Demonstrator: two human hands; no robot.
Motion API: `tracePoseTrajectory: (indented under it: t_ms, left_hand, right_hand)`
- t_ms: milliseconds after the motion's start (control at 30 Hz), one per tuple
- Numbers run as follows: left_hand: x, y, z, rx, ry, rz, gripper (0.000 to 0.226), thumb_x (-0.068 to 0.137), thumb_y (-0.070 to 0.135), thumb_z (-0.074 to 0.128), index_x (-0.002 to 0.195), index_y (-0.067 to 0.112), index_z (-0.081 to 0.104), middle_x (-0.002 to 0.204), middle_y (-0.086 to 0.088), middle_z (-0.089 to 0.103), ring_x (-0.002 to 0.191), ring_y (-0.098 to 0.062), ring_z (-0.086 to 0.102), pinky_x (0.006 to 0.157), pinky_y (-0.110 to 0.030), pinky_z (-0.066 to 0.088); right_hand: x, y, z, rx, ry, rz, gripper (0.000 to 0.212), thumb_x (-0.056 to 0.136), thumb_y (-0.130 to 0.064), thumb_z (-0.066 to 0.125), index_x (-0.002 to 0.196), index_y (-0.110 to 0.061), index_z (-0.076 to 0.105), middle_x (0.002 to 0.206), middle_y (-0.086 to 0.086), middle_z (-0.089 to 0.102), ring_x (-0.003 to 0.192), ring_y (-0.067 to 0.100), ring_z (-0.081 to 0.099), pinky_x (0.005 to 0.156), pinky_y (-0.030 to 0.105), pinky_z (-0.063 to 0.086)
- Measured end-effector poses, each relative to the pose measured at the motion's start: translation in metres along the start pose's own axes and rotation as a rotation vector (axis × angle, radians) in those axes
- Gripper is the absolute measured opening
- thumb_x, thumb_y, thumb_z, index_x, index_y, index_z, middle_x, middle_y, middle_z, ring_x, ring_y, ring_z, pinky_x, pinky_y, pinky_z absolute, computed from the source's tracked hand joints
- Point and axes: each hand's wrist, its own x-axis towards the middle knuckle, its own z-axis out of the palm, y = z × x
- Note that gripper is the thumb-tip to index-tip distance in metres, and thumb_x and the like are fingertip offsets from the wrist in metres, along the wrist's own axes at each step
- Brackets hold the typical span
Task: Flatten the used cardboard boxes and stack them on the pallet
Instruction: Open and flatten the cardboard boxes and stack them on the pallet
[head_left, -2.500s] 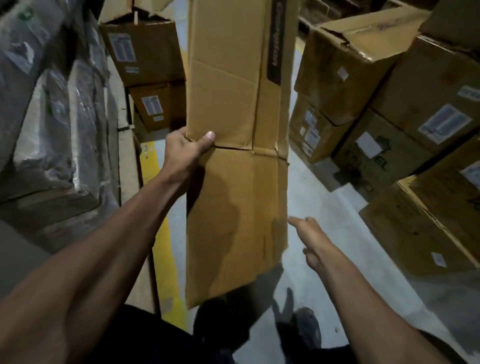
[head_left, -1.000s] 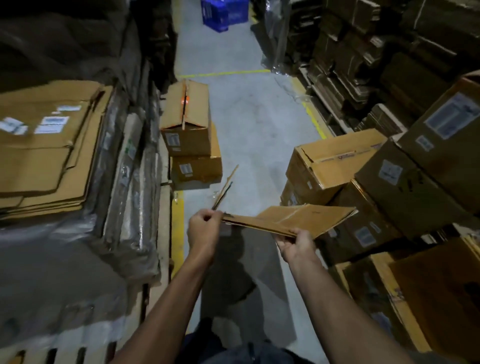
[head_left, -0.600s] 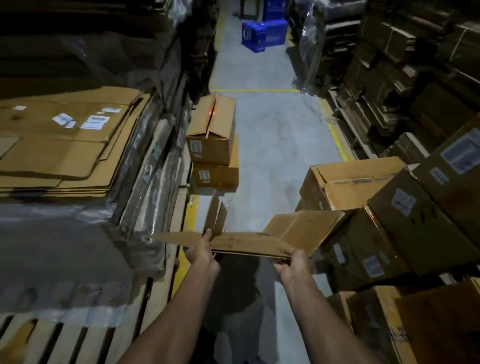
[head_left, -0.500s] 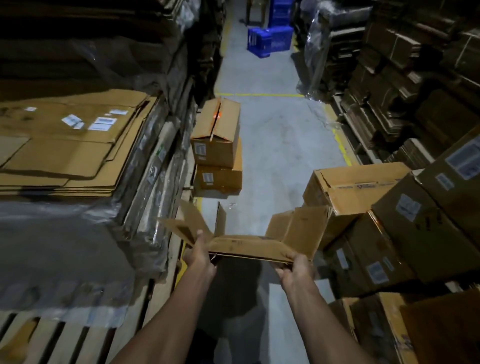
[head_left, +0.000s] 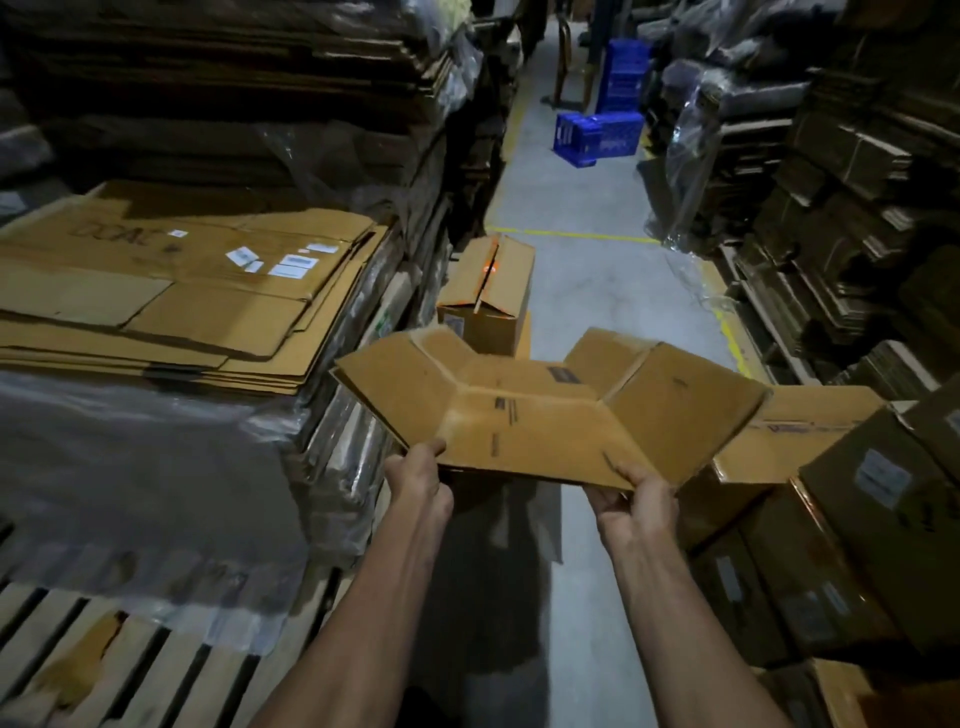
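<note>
I hold a flattened brown cardboard box (head_left: 540, 415) nearly level in front of me, its end flaps spread out left and right. My left hand (head_left: 418, 475) grips its near left corner. My right hand (head_left: 631, 501) grips the near right edge, thumb on top. To the left, a stack of flattened boxes (head_left: 171, 291) lies on plastic-wrapped bundles on a wooden pallet (head_left: 104, 660).
Two whole boxes (head_left: 491, 291) stand stacked in the aisle ahead. More unflattened boxes (head_left: 857, 493) crowd the right side. Blue crates (head_left: 597, 132) sit far down the grey floor. Tall piles of cardboard line both sides.
I turned from the boxes toward the pallet side. The flattened box went from upright to level, my right hand took hold of it, and its flaps have spread and risen.
</note>
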Motion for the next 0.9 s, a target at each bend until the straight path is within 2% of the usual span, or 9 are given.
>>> tracePoseTrajectory:
  t_ms: [100, 200, 333, 467, 567, 633, 700, 800, 900]
  left_hand:
    - [-0.006, 0.021, 0.011, -0.066, -0.02, 0.057, 0.032, 0.083, -0.014, 0.063, 0.105, 0.003, 0.05, 0.099, -0.019, 0.06, 0.094, -0.037, 0.065, 0.081, -0.059, 0.057]
    - [-0.007, 0.044, 0.016, -0.14, -0.066, 0.129, 0.044, 0.081, -0.013, 0.067, 0.12, -0.003, 0.05, 0.111, -0.025, 0.063, 0.099, -0.039, 0.066, 0.069, -0.053, 0.059]
    - [-0.004, 0.08, 0.017, -0.188, -0.132, 0.205, 0.037, 0.079, -0.008, 0.071, 0.114, -0.001, 0.061, 0.115, -0.023, 0.068, 0.103, -0.039, 0.067, 0.085, -0.064, 0.054]
    - [0.01, 0.126, 0.01, -0.273, -0.117, 0.269, 0.042, 0.076, -0.006, 0.074, 0.117, -0.005, 0.063, 0.117, -0.023, 0.067, 0.104, -0.038, 0.067, 0.085, -0.064, 0.054]
    - [0.025, 0.164, 0.002, -0.335, -0.133, 0.307, 0.028, 0.081, -0.008, 0.07, 0.108, -0.004, 0.065, 0.106, -0.021, 0.07, 0.08, -0.029, 0.073, 0.059, -0.051, 0.061]
    - [0.036, 0.192, -0.004, -0.39, -0.136, 0.318, 0.027, 0.085, -0.01, 0.065, 0.111, -0.005, 0.062, 0.105, -0.02, 0.068, 0.068, -0.024, 0.072, 0.047, -0.039, 0.058]
    - [0.049, 0.218, -0.01, -0.449, -0.113, 0.36, 0.04, 0.085, -0.011, 0.064, 0.124, -0.007, 0.055, 0.115, -0.023, 0.065, 0.071, -0.024, 0.071, 0.046, -0.035, 0.057]
    - [0.07, 0.252, -0.02, -0.509, -0.091, 0.402, 0.048, 0.086, -0.012, 0.063, 0.132, -0.01, 0.053, 0.124, -0.025, 0.063, 0.079, -0.025, 0.07, 0.047, -0.034, 0.057]
    - [0.092, 0.279, -0.03, -0.561, -0.092, 0.424, 0.046, 0.088, -0.01, 0.061, 0.133, -0.007, 0.055, 0.125, -0.023, 0.064, 0.095, -0.032, 0.069, 0.052, -0.046, 0.06]
  right_hand:
    - [-0.005, -0.005, 0.024, 0.021, -0.058, -0.014, 0.048, 0.088, 0.011, 0.055, 0.131, -0.011, 0.051, 0.124, 0.02, 0.062, 0.106, 0.039, 0.066, 0.078, 0.054, 0.06]
    - [-0.012, -0.004, 0.047, 0.021, -0.133, 0.015, 0.038, 0.089, 0.009, 0.055, 0.125, -0.002, 0.057, 0.123, 0.023, 0.065, 0.098, 0.036, 0.069, 0.06, 0.047, 0.063]
    - [-0.019, 0.005, 0.084, 0.061, -0.216, 0.02, 0.035, 0.09, 0.01, 0.055, 0.121, -0.004, 0.061, 0.116, 0.02, 0.069, 0.086, 0.031, 0.072, 0.055, 0.04, 0.061]
    - [-0.017, 0.033, 0.13, 0.069, -0.307, 0.044, 0.042, 0.091, 0.01, 0.053, 0.131, -0.004, 0.057, 0.112, 0.018, 0.07, 0.082, 0.03, 0.074, 0.061, 0.047, 0.062]
    - [-0.008, 0.066, 0.169, 0.033, -0.334, 0.079, 0.047, 0.087, 0.009, 0.055, 0.132, -0.007, 0.059, 0.118, 0.017, 0.07, 0.087, 0.032, 0.074, 0.072, 0.057, 0.06]
    - [-0.003, 0.092, 0.198, -0.019, -0.344, 0.108, 0.042, 0.08, 0.006, 0.062, 0.12, -0.008, 0.064, 0.124, 0.017, 0.068, 0.102, 0.037, 0.069, 0.088, 0.065, 0.052]
    - [0.001, 0.118, 0.228, -0.056, -0.375, 0.148, 0.022, 0.078, 0.006, 0.065, 0.097, -0.005, 0.066, 0.117, 0.017, 0.07, 0.096, 0.035, 0.07, 0.093, 0.06, 0.052]
    - [0.005, 0.149, 0.27, -0.098, -0.417, 0.208, 0.016, 0.092, 0.006, 0.055, 0.083, -0.006, 0.06, 0.069, 0.008, 0.071, 0.055, 0.022, 0.069, 0.052, 0.033, 0.06]
    - [0.01, 0.177, 0.307, -0.129, -0.467, 0.28, 0.017, 0.094, 0.006, 0.052, 0.083, -0.005, 0.059, 0.068, 0.011, 0.069, 0.054, 0.024, 0.068, 0.046, 0.034, 0.058]
